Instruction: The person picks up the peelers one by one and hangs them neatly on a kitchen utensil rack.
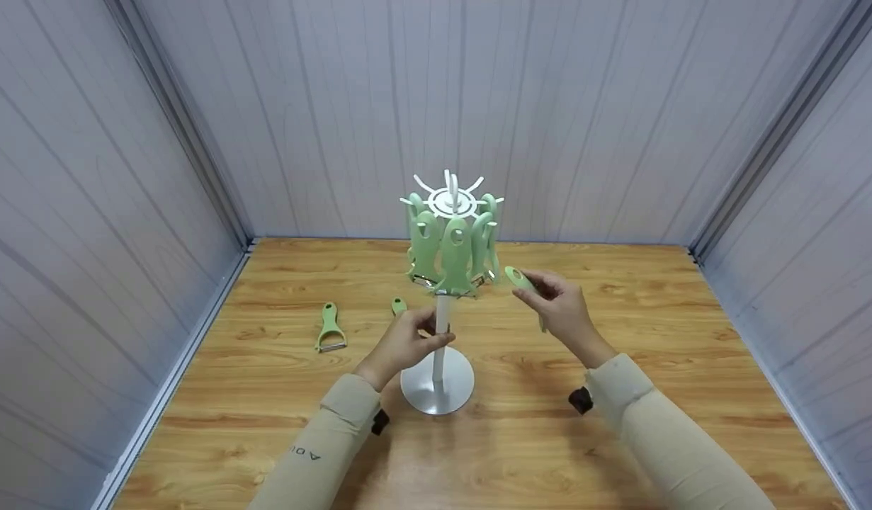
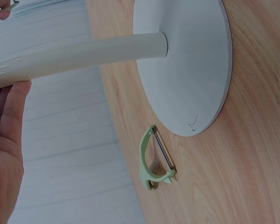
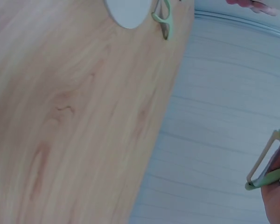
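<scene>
A white stand with a spoked hook ring (image 1: pixel 471 203) on top holds several light green peelers (image 1: pixel 455 255), hanging by their handle holes. My left hand (image 1: pixel 405 341) grips its pole (image 1: pixel 443 312) below the peelers; in the left wrist view, fingers and thumb lie against the pole (image 2: pixel 93 53) above the round base (image 2: pixel 196 84). Right of the hanging peelers, my right hand (image 1: pixel 564 312) holds another green peeler (image 1: pixel 517 277) raised off the table, handle end pointing up toward the stand. The right wrist view shows its blade end (image 3: pixel 266 179) at the edge.
One green peeler (image 1: pixel 329 322) lies on the wooden table (image 1: pixel 280 418) to the left. Another peeler (image 1: pixel 399 305) lies behind my left hand, mostly hidden. Pale panel walls (image 1: pixel 350 106) enclose the table at the back and both sides.
</scene>
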`<state>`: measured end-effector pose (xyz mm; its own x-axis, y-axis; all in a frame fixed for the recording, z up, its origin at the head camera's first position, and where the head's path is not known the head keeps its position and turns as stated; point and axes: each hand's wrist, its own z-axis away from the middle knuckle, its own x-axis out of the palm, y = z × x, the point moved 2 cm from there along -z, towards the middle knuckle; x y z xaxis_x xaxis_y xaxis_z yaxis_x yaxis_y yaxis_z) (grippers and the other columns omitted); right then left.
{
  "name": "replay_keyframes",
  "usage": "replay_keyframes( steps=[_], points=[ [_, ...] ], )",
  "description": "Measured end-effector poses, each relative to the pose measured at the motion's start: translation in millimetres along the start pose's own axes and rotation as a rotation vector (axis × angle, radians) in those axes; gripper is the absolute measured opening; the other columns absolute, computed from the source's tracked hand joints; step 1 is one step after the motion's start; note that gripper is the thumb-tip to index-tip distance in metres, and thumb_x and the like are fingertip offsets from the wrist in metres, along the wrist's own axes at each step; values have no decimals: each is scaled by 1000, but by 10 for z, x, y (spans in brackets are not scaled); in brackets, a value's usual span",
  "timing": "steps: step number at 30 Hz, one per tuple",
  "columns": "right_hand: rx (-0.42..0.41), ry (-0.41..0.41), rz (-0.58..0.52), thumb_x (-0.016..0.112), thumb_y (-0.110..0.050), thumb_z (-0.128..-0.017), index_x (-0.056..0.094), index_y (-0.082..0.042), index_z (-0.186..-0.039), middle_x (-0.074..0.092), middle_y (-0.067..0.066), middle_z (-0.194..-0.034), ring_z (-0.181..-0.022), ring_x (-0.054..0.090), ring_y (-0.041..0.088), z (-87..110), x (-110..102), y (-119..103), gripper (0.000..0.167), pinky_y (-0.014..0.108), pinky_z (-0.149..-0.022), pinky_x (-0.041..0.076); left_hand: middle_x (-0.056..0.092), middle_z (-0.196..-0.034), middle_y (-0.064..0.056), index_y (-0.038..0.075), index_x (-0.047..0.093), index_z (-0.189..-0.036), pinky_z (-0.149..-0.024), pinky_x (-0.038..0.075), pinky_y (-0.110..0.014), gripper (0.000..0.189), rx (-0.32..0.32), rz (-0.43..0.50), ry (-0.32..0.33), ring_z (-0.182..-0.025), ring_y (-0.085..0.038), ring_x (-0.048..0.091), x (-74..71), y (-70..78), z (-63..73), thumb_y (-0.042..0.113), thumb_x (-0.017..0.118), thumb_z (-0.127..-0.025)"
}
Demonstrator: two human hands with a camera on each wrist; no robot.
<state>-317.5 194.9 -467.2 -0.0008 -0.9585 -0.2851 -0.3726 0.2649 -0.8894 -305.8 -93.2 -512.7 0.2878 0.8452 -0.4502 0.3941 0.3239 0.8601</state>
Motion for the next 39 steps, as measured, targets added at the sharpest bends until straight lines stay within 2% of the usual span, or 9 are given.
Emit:
replay_keyframes(
  steps=[5,9,16,21,24,30,33,37,39],
  points=[
    [-24,31,32,77,-8,-102,73,2,-135,73,22,-120,-88,61,9,-83,-58,-99,35,17,-75,51,76,-98,-7,3,71,-105,-87,62,-40,15,-1,3,-5,-93,-16,70,2,2,1,14,79,-101],
    [-52,35,52,74,-7,-104,70,3,-140,71,22,-126,-95,61,8,-124,-95,-162,38,15,-81,51,75,-97,-8,0,71,-106,-87,61,-38,16,3,-3,-7,-93,-16,70,4,-3,0,13,79,-100],
    [-117,-3,15,60,-3,-110,58,7,-150,67,22,-117,-84,52,11,-156,-120,-279,41,19,-73,44,75,-96,-5,7,71,-102,-84,60,-34,12,-6,3,-2,-93,-15,70,3,-6,3,15,80,-100],
    [-111,-33,-22,51,-4,-113,54,6,-154,65,21,-123,-99,58,10,-174,-115,-362,43,19,-82,47,76,-97,-5,7,71,-101,-85,60,-35,12,-16,8,-4,-94,-16,70,1,-5,2,15,80,-100],
    [-111,-25,-52,51,-5,-113,56,7,-151,66,16,-125,-107,62,11,-197,-97,-408,40,20,-87,50,76,-96,-5,7,71,-102,-85,60,-38,11,-19,1,-4,-93,-16,70,-3,0,5,15,80,-100],
    [-147,24,-132,52,-1,-111,60,7,-130,69,12,-113,-89,58,12,-249,-67,-503,22,22,-79,49,76,-95,-5,8,73,-102,-86,61,-38,11,-10,-31,2,-93,-15,71,-7,4,-1,16,80,-100],
    [-156,47,-155,53,0,-109,61,4,-120,73,11,-106,-81,56,12,-270,-68,-550,14,21,-70,47,76,-96,-5,8,72,-102,-86,62,-38,12,-13,-29,1,-94,-16,71,-8,8,-2,17,80,-101],
    [-147,55,-174,52,1,-107,63,1,-114,76,0,-101,-77,60,12,-287,-73,-636,13,21,-59,43,76,-96,-5,8,72,-102,-85,61,-37,12,-15,-22,0,-94,-16,71,-8,6,1,17,80,-101],
    [-153,58,-182,51,1,-106,64,1,-113,77,-2,-100,-78,62,12,-302,-73,-685,15,21,-61,46,76,-96,-5,8,72,-102,-85,61,-37,12,-16,-20,0,-94,-16,71,-7,5,2,18,79,-101]
  ],
)
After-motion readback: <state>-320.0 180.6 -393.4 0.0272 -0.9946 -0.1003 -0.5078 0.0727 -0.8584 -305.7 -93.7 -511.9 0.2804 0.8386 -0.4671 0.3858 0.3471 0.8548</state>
